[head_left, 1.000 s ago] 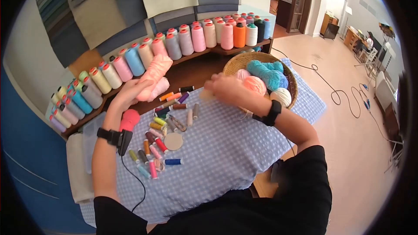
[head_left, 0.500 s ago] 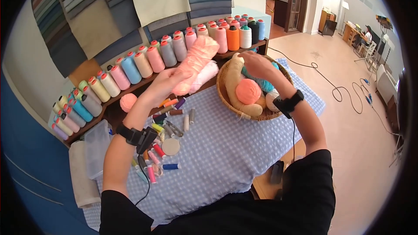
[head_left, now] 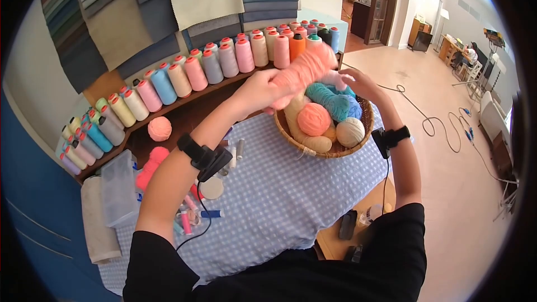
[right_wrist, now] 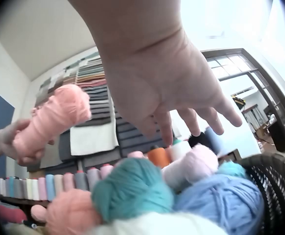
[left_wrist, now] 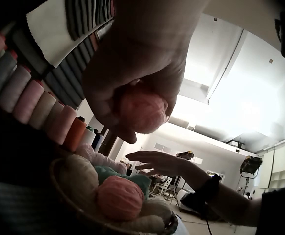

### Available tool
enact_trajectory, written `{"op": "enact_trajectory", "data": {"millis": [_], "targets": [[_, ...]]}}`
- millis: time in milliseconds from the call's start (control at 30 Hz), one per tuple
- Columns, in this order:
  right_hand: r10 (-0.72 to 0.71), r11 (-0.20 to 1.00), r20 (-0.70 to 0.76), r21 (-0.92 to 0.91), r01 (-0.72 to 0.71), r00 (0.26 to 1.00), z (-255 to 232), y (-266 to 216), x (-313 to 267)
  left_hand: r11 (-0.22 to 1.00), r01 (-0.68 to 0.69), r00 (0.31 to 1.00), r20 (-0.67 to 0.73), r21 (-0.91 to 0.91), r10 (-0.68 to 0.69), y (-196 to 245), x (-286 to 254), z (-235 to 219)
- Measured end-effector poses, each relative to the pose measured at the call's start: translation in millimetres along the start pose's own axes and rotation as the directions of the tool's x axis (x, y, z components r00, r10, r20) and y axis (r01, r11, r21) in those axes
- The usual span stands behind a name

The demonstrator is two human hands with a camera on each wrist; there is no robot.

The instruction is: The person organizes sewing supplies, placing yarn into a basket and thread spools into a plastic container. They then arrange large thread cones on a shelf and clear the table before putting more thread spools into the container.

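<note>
My left hand (head_left: 258, 90) grips a long peach skein (head_left: 306, 69) above the left part of the wicker basket (head_left: 366, 130); the left wrist view shows fingers curled round it. The right hand (right_wrist: 167, 88), fingers spread and holding nothing, hovers over the basket. Below it a pale pink skein (right_wrist: 198, 160) lies at the basket's back. Also in the basket are a teal skein (head_left: 330, 100), a peach ball (head_left: 314, 119), a cream ball (head_left: 351, 132), blue yarn (right_wrist: 225, 200) and a long cream skein (head_left: 292, 113).
Thread cones (head_left: 196, 74) line the shelf behind the table. Small spools, a round disc (head_left: 212, 187), a coral skein (head_left: 151, 168) and a clear plastic box (head_left: 118, 190) are on the checked cloth (head_left: 268, 190) at left. A pink ball (head_left: 160, 128) sits near the shelf.
The left hand has moved right with the peach skein. The pale pink skein, earlier held with it, now lies in the basket. A long cream skein has gone from the right hand into the basket.
</note>
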State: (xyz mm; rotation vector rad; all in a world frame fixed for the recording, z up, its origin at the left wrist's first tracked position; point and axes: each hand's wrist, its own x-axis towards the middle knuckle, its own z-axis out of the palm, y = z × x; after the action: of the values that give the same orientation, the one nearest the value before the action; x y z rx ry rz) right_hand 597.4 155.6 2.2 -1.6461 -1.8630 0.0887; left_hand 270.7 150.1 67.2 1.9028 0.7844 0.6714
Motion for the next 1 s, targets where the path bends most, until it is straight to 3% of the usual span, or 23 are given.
{"op": "enact_trajectory", "data": {"millis": [33,67,200,300,367,400,433,500,533,567,633,667,700,767,800,867,933,1000], "targets": [[0.055,0.997,0.108,0.050,-0.061,0.993,7.7,5.3,0.9,0.985,0.072,0.997,0.019,0.156,-0.076,-1.4,-3.9,-0.3],[0.043,0.999,0.109,-0.018,-0.041,0.993,13.8,11.2,-1.3,0.975,0.011,1.000,0.003,0.222,-0.012,-12.7,-2.6,0.9],[0.046,0.999,0.075,-0.027,-0.044,0.996,21.0,31.2,16.2,0.952,0.058,0.998,0.013,0.302,-0.065,-17.6,-8.3,4.2],[0.059,0.998,0.023,-0.032,-0.058,0.998,9.3,22.4,18.1,0.937,-0.053,0.998,0.038,0.344,0.043,-17.6,-2.1,10.2],[0.019,0.999,-0.121,0.036,-0.015,0.992,1.6,7.8,15.1,0.977,-0.143,0.980,-0.113,0.157,0.161,-8.0,4.5,20.3],[0.014,0.997,-0.196,0.075,0.001,0.981,-0.2,1.3,14.5,0.965,-0.165,0.952,-0.223,0.203,0.210,-25.3,25.9,22.9],[0.006,0.998,-0.181,0.069,0.007,0.983,-2.4,-4.3,14.1,0.968,-0.159,0.950,-0.236,0.192,0.203,-32.7,32.0,32.4],[-0.020,0.985,-0.284,0.157,0.067,0.959,-6.4,-14.6,11.5,0.826,-0.316,0.871,-0.203,0.466,0.448,-40.6,35.6,46.7],[-0.023,0.984,-0.210,0.168,0.059,0.977,-7.9,-20.4,8.2,0.909,-0.211,0.958,-0.107,0.360,0.264,-28.8,20.9,45.6],[-0.030,0.983,-0.194,0.171,0.064,0.981,-7.5,-21.7,5.5,0.915,-0.196,0.960,-0.121,0.354,0.253,-34.9,20.0,43.2],[-0.075,0.995,0.095,0.066,0.069,0.993,-1.6,-22.2,1.2,0.859,-0.036,0.986,-0.120,0.511,0.113,-50.9,18.3,29.2],[-0.077,0.997,0.118,0.032,0.074,0.990,3.1,-30.4,-2.9,0.837,-0.042,0.990,-0.087,0.546,0.107,-47.0,8.1,16.7],[-0.116,0.993,0.126,0.010,0.116,0.985,9.6,-28.9,-4.0,0.857,-0.091,0.992,0.122,0.508,0.033,-41.2,-0.8,1.5],[-0.240,0.969,0.081,-0.032,0.244,0.967,22.5,-25.1,-1.9,0.864,-0.021,0.941,0.301,0.502,-0.153,-48.2,-11.8,-14.1],[-0.283,0.959,0.067,0.017,0.283,0.957,26.2,-33.0,-2.3,0.873,0.098,0.912,0.308,0.477,-0.271,-51.5,-20.6,-19.2],[-0.330,0.942,0.065,0.085,0.324,0.942,33.5,-55.8,-1.8,0.849,0.148,0.920,0.245,0.507,-0.307,-56.4,-40.5,-30.3],[-0.364,0.901,0.109,-0.211,0.380,0.925,34.3,-78.0,-2.5,0.831,0.199,0.930,0.168,0.519,-0.328,-54.1,-54.1,-36.0],[-0.330,0.897,0.207,-0.237,0.374,0.921,39.0,-102.2,0.8,0.827,0.211,0.915,0.191,0.522,-0.354,-64.7,-56.6,-43.0]]}}
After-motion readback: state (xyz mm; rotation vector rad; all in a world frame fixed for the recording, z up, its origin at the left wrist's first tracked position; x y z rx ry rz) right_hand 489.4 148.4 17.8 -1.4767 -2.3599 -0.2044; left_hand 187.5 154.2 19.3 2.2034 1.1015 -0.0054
